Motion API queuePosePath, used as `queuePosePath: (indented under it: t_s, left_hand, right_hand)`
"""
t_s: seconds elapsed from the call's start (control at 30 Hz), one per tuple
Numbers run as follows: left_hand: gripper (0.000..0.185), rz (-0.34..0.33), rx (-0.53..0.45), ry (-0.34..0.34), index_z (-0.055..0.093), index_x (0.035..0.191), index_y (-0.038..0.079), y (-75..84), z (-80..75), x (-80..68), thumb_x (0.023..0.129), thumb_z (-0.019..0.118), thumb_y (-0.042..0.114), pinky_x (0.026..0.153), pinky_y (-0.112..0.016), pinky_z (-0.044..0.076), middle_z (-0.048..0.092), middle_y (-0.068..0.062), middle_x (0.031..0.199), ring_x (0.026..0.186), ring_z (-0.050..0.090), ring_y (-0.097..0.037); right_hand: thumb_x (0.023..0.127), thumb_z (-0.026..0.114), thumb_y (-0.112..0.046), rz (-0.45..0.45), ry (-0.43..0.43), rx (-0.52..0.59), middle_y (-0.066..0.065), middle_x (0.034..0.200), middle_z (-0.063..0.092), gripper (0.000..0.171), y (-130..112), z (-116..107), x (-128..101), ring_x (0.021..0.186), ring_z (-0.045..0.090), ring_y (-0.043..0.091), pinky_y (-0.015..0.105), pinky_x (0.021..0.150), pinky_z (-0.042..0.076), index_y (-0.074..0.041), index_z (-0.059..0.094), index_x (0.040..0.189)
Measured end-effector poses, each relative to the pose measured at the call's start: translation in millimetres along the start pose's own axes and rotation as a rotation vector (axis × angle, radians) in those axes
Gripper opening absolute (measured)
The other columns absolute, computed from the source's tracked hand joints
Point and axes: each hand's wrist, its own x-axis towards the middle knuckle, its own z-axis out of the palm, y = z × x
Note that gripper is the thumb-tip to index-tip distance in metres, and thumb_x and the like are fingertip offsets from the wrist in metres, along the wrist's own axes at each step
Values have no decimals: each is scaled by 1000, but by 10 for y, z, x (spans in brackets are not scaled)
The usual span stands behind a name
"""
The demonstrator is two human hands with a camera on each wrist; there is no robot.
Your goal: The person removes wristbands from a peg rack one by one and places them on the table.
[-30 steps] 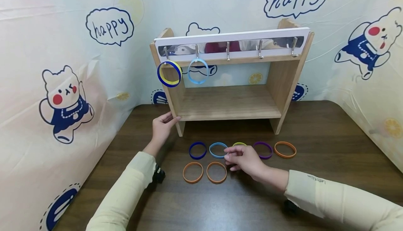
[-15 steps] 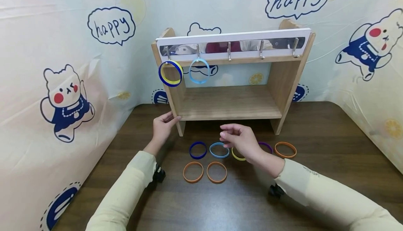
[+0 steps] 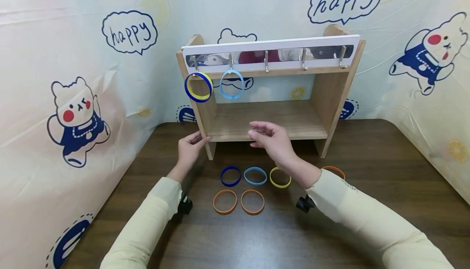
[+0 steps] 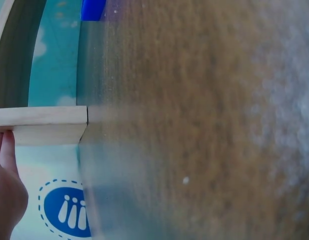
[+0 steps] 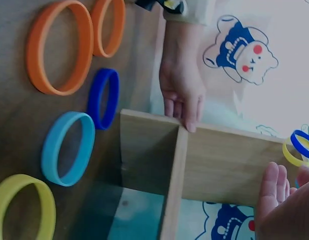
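My left hand [image 3: 188, 152] pinches the lower left side panel of a wooden rack [image 3: 269, 120], thumb in front, fingers behind. My right hand [image 3: 273, 142] is in the air before the bottom shelf, fingers loosely bent with nothing seen between them. Along the rack's top, a white-framed hook strip [image 3: 286, 53] carries several metal hooks. A dark blue band [image 3: 186, 91] hangs with a yellow band [image 3: 200, 98] on the leftmost hook. From the second hook hangs a light blue band [image 3: 232, 97].
On the dark table lie a dark blue band [image 3: 230, 185], a light blue band [image 3: 255, 184], a yellow band [image 3: 280, 186] and orange bands [image 3: 225, 212]. Another orange band [image 3: 335, 168] is partly covered by my right sleeve. A printed cloth [image 3: 121, 77] stands behind.
My right hand has risen from beside the bands on the table to the front of the shelf. The purple band is now hidden behind my right arm. My left hand stays put.
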Motion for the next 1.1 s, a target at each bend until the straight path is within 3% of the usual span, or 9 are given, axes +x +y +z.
queuePosePath:
  t_s: [0.23, 0.37, 0.47, 0.63, 0.8, 1.1]
  left_hand:
    - [43, -7, 1, 0, 70, 116, 0, -7, -7, 5, 81, 82, 20, 80, -27, 55, 69, -17, 109, 98, 68, -17]
    - [40, -22, 14, -22, 68, 117, -4, 184, 1, -67, 83, 79, 13, 80, -26, 55, 68, -20, 110, 97, 67, -15]
    - [38, -36, 7, -34, 67, 118, -5, 209, -10, -67, 84, 77, 9, 80, -25, 54, 66, -22, 112, 96, 67, -12]
    - [40, -37, -15, -17, 69, 117, 0, 6, -22, 10, 82, 81, 15, 80, -24, 54, 68, -19, 112, 97, 67, -12]
    - [43, -15, 8, -8, 69, 118, 0, -8, -13, 8, 81, 81, 20, 82, -27, 54, 68, -17, 111, 99, 67, -16]
    - [45, 9, 25, -6, 70, 117, 1, -6, -13, 7, 80, 82, 24, 81, -29, 55, 69, -16, 109, 100, 67, -19]
  right_hand:
    - [92, 68, -6, -93, 9, 16, 15, 103, 66, 28, -86, 62, 167, 98, 66, 32, 43, 83, 55, 2, 64, 118]
    - [91, 69, -9, -134, 33, 8, 17, 108, 66, 28, -154, 102, 244, 96, 66, 28, 38, 81, 56, 0, 65, 118]
    - [91, 70, -9, -154, 56, 15, 16, 111, 66, 30, -208, 137, 293, 98, 66, 26, 34, 80, 56, 0, 64, 119]
    - [90, 70, -7, -166, 92, 37, 13, 114, 66, 34, -278, 205, 370, 100, 66, 22, 35, 83, 55, 0, 62, 123]
    - [90, 71, -6, -162, 119, 52, 16, 115, 67, 37, -341, 282, 447, 99, 67, 23, 40, 86, 54, 0, 61, 125]
    - [89, 71, -8, -133, 157, 43, 13, 115, 67, 38, -421, 364, 533, 95, 67, 22, 35, 84, 55, -4, 62, 126]
